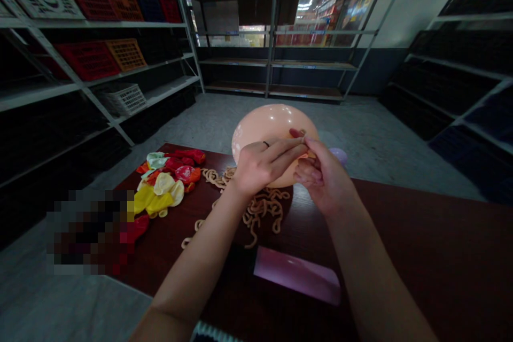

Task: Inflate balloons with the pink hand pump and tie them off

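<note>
Left hand [256, 168] and right hand [325, 180] pinch a glossy, round peach balloon [269, 122] by its neck.

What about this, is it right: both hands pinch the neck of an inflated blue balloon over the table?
No. The head view shows the inflated balloon is peach, not blue. Both the left hand and the right hand do pinch its neck over the table.
</note>
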Demonstrator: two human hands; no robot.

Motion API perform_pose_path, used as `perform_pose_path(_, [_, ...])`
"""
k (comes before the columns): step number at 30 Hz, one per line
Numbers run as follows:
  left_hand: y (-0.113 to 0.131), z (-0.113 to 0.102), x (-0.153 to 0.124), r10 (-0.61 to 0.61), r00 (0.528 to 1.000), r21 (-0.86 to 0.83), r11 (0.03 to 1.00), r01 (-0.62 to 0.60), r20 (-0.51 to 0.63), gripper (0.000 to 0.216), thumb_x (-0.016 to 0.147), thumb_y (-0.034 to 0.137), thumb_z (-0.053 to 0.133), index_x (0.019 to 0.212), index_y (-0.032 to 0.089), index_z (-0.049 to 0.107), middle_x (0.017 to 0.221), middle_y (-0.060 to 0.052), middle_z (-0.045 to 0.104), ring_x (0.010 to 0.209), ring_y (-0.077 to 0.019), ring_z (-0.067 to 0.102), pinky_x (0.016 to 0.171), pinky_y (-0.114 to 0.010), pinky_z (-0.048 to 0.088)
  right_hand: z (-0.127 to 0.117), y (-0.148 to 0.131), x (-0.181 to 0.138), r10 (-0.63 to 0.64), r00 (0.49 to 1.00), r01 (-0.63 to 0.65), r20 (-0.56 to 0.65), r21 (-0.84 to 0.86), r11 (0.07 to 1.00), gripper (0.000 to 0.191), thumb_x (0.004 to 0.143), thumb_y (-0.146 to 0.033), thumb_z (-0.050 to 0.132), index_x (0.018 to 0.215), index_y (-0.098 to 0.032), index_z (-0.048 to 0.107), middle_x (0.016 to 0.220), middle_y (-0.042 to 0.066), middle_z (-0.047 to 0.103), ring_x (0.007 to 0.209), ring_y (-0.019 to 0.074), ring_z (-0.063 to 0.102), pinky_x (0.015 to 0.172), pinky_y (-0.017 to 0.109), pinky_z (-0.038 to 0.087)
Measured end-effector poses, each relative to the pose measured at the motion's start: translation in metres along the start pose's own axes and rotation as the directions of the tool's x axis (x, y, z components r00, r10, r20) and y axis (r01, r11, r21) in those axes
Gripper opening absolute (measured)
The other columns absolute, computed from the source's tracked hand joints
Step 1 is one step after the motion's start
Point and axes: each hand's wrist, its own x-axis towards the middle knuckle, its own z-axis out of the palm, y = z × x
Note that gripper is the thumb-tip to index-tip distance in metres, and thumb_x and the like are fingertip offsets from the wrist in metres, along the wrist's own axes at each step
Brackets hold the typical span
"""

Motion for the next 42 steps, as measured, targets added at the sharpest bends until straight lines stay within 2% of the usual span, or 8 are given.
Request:
perform_pose_path(5, [0.004,0.001,0.003,-0.071,0.997,-0.217,0.974,0.063,-0.034,0.032,0.100,0.022,0.054,0.124,0.029,0.073,0.119,-0.007,0.075,0.096,-0.0189,0.072,0.080,-0.032,0.056,-0.002,0.006,0.003,-0.074,0.995,0.077,-0.073,0.043,0.996,0.026,0.084,-0.043,0.069,0.103,-0.025,0.072,0.045,-0.014,0.025,0.040,0.0063,0.013,0.044,0.027,0.014])
perform_pose_path(9, [0.010,0.013,0.010,-0.333,0.936,-0.525,0.820,0.227,-0.116,0.021,0.096,0.026,0.063,0.108,0.026,0.080,0.107,-0.008,0.077,0.100,-0.0193,0.071,0.088,-0.033,0.054,-0.006,0.015,0.011,-0.252,0.955,0.262,-0.158,0.045,0.964,0.022,0.086,-0.047,0.068,0.094,-0.027,0.068,0.046,-0.014,0.024,0.039,0.0068,0.016,0.042,0.026,0.020])
perform_pose_path(15, [0.012,0.019,0.029,-0.844,0.529,-0.854,0.209,0.476,0.089,0.013,0.084,0.031,0.078,0.082,0.019,0.081,0.069,-0.003,0.069,0.067,-0.0119,0.062,0.063,-0.023,0.047,-0.006,0.019,0.014,-0.332,0.939,0.335,-0.093,0.020,0.942,0.019,0.084,-0.043,0.070,0.081,-0.025,0.063,0.061,-0.008,0.048,0.048,0.0069,0.041,0.044,0.023,0.029])
perform_pose_path(20, [0.013,0.005,0.037,-0.801,0.325,-0.831,-0.342,0.440,0.502,0.015,0.080,0.029,0.082,0.082,0.014,0.079,0.053,0.005,0.049,0.042,-0.0014,0.031,0.041,-0.017,0.019,-0.008,0.018,0.014,-0.374,0.926,0.372,-0.046,-0.032,0.927,0.016,0.082,-0.037,0.069,0.075,-0.024,0.063,0.071,-0.004,0.059,0.061,0.0098,0.054,0.049,0.023,0.040])
perform_pose_path(26, [0.012,0.003,0.037,-0.728,0.329,-0.795,-0.507,0.333,0.602,0.017,0.079,0.022,0.083,0.093,0.012,0.079,0.059,0.004,0.056,0.042,0.0000,0.034,0.038,-0.015,0.018,-0.013,0.014,0.013,-0.374,0.926,0.374,0.057,-0.288,0.882,0.022,0.087,-0.042,0.065,0.075,-0.024,0.065,0.071,-0.002,0.064,0.058,0.0113,0.059,0.055,0.026,0.049])
perform_pose_path(31, [0.009,0.009,0.035,-0.710,0.361,-0.797,-0.541,0.268,0.604,0.015,0.086,0.017,0.075,0.100,0.012,0.079,0.080,-0.005,0.073,0.064,-0.0063,0.064,0.055,-0.015,0.045,-0.013,0.017,0.010,-0.422,0.893,0.418,0.153,-0.629,0.656,0.022,0.090,-0.045,0.063,0.090,-0.024,0.068,0.083,0.001,0.074,0.064,0.0145,0.067,0.062,0.029,0.053])
perform_pose_path(36, [0.013,0.015,0.033,-0.734,0.411,-0.841,-0.448,0.305,0.540,0.010,0.089,0.017,0.071,0.094,0.014,0.079,0.098,-0.010,0.077,0.091,-0.0165,0.073,0.083,-0.027,0.059,-0.008,0.022,0.005,-0.569,0.798,0.381,0.197,-0.897,0.225,0.024,0.087,-0.046,0.068,0.096,-0.024,0.071,0.087,0.003,0.077,0.072,0.0187,0.070,0.072,0.033,0.051])
perform_pose_path(42, [0.016,0.023,0.028,-0.753,0.511,-0.894,-0.230,0.385,0.414,0.019,0.091,0.030,0.070,0.100,0.016,0.079,0.106,-0.012,0.078,0.104,-0.0231,0.073,0.093,-0.038,0.060,-0.001,0.019,-0.002,-0.622,0.774,0.264,0.118,-0.953,0.147,0.028,0.088,-0.052,0.066,0.090,-0.025,0.073,0.084,0.004,0.077,0.067,0.0186,0.067,0.068,0.032,0.046])
